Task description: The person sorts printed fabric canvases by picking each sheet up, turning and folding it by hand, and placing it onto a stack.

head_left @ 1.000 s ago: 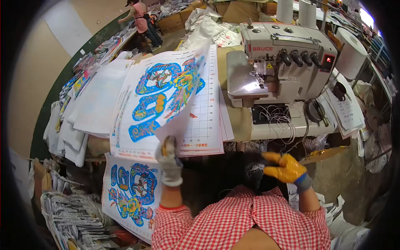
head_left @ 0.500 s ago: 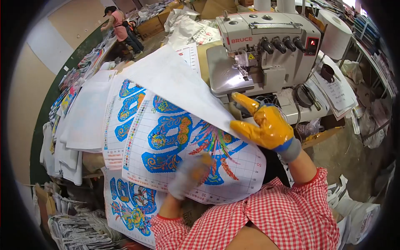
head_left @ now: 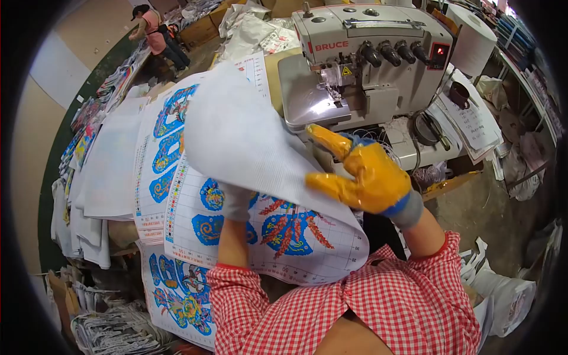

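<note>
A large white cloth [head_left: 236, 133] printed with blue figures, flowers and a numbered grid lies in front of me, its far part folded over with the plain back up. My left hand [head_left: 238, 203], in a grey glove, reaches under this raised fold, so its fingers are hidden. My right hand [head_left: 361, 174] wears a yellow-coated glove with a blue and grey cuff. Its thumb and forefinger are spread apart, and the thumb tip touches the fold's right edge. Just beyond the right hand stands an overlock sewing machine [head_left: 378, 59] with its lamp lit.
More printed sheets [head_left: 158, 154] lie to the left, with another printed piece [head_left: 180, 290] lower down. Bundled fabric [head_left: 118, 328] sits at bottom left. A thread cone [head_left: 473, 35], a brown mug [head_left: 459, 94] and written paper [head_left: 470, 127] are at right. Another person [head_left: 157, 35] stands far left.
My left hand has moved up from the printed face to beneath the fold. The fold has bulged and shifted toward me, covering more print. My right hand keeps its spread pose.
</note>
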